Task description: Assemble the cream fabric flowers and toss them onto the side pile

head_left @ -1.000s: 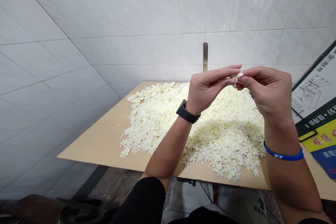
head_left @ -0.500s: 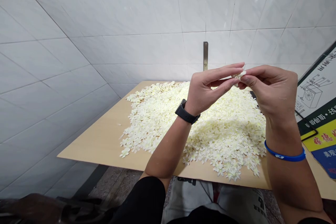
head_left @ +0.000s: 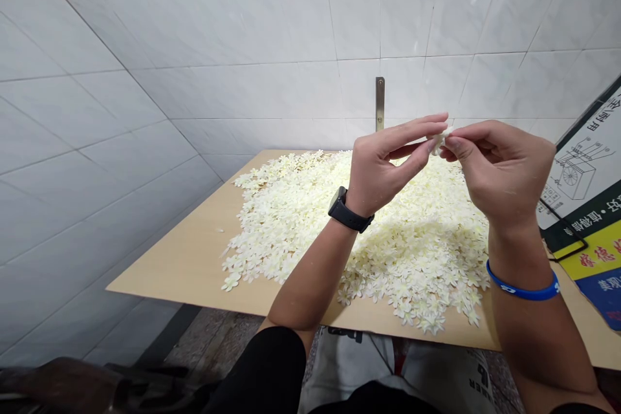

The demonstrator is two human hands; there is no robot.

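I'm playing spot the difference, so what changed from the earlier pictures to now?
Only the hands moved, and just a little. The right hand shifted slightly to the right, and the left hand shifted a tiny bit too. Both still pinch the little white flower between them; nothing was let go or picked up. The big flower pile, the wooden board and the sign stayed the same.

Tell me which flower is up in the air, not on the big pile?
The bunched-up cream flower pinched between the left hand and right hand. It alone is off the board; the others lie in the pile.
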